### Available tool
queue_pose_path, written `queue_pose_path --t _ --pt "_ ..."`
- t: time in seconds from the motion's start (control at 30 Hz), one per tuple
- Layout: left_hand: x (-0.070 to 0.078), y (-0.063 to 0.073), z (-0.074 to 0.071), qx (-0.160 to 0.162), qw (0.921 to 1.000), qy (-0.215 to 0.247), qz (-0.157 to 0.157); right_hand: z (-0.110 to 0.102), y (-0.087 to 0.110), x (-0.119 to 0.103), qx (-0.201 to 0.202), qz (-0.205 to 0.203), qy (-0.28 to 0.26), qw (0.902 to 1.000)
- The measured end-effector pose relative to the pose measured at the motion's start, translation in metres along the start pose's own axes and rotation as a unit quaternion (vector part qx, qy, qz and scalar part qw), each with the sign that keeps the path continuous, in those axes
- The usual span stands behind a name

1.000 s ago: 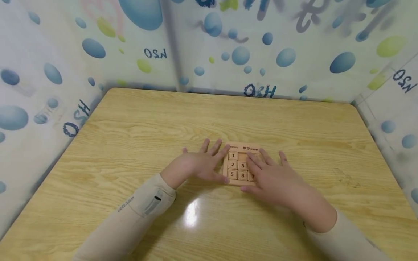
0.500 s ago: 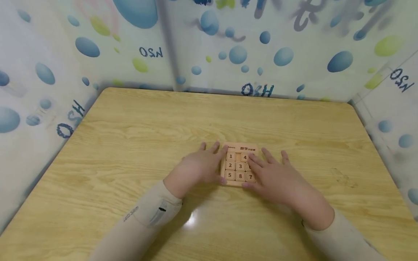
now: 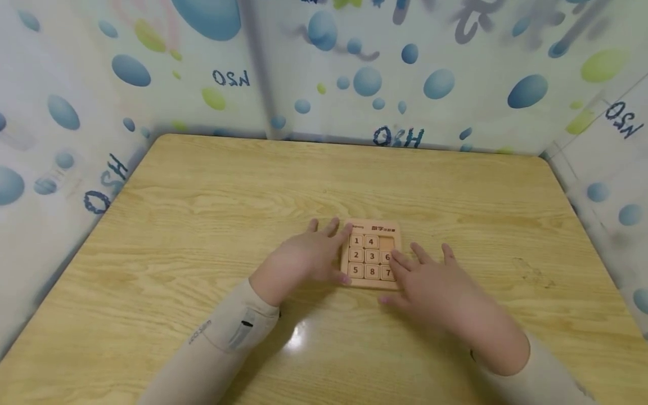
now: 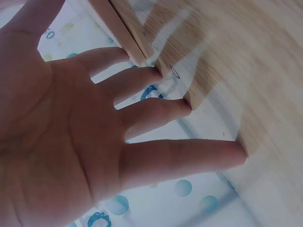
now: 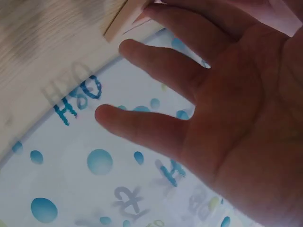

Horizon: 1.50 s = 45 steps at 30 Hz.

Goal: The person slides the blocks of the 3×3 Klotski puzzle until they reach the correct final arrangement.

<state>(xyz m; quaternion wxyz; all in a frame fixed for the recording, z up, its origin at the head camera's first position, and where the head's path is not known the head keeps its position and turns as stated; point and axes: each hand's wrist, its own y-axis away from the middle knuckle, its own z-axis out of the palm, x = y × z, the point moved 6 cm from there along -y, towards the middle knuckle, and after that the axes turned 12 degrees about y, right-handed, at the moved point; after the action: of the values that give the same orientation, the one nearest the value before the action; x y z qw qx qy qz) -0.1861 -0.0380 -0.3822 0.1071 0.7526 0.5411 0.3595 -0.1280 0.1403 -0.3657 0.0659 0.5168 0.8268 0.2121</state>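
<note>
A pale wooden number puzzle (image 3: 368, 284) is lying flat right of centre in the head view, its square numbered tiles (image 3: 372, 256) showing 1, 4, then 2, 3, 6, then 5, 8, 7; a bare recess (image 3: 386, 243) is filling the upper-right place. Dark print is running along its top, 数字 being readable. The left hand (image 3: 310, 259) is touching the left rim, the right hand (image 3: 435, 288) reaching to the 6; each grip is spreading wide, holding nothing. Pale sleeves (image 3: 233, 320) are crossing the worktop (image 3: 253, 191) from the lower corners.
</note>
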Motion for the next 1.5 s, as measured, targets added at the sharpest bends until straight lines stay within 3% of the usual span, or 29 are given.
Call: queue_pose_path --t 0.13,0.37,0.7,1.03,1.33,1.5 --pt "0.002 0.001 -0.003 -0.004 1.0000 -0.002 0.003 -0.002 0.004 -0.003 0.004 0.012 -0.003 0.9999" --pt "0.002 0.000 -0.002 -0.006 1.0000 -0.002 0.004 -0.004 -0.005 -0.001 0.023 0.038 0.000 0.9990" --pt "0.002 0.001 -0.005 -0.007 0.9999 -0.004 0.006 -0.006 0.001 -0.011 0.020 0.024 0.007 0.9995" --pt "0.001 0.000 -0.001 -0.006 1.0000 0.006 0.004 -0.004 -0.012 -0.002 0.024 0.037 -0.012 0.9989" --pt "0.002 0.002 -0.002 0.006 0.9999 0.004 0.008 -0.004 -0.003 -0.021 0.034 -0.009 -0.027 0.9990" --pt "0.001 0.001 0.000 0.001 0.9999 0.010 0.006 -0.004 0.002 -0.017 0.020 0.009 -0.025 0.9995"
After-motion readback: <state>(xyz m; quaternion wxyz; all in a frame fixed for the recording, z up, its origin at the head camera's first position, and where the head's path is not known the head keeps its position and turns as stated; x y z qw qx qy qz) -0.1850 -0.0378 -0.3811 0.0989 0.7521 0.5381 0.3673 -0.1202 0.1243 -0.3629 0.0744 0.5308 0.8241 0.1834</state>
